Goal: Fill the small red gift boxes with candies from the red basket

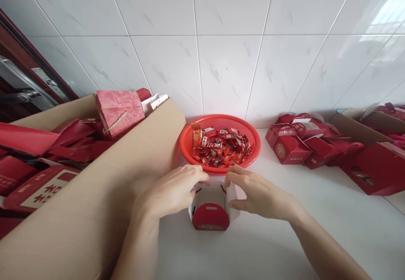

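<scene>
A small red paper gift box (211, 217) with a white inside stands on the white table in front of me, its top open. Its rounded front panel has a slot handle and a gold print along the bottom. My left hand (174, 190) has its fingers curled on the box's left side edge. On the opposite side, the thumb and bent fingers of my right hand (257, 193) are at the white side flap. Just behind the box is a red plastic basket (255, 155) that holds many wrapped candies (218, 147).
To my left stands a large cardboard box (139, 174) full of red folded boxes (41, 187) and a pink bag-shaped box (118, 109). Several closed red gift boxes (292, 149) sit at the right by the tiled wall (228, 73), beside another cardboard box (351, 124).
</scene>
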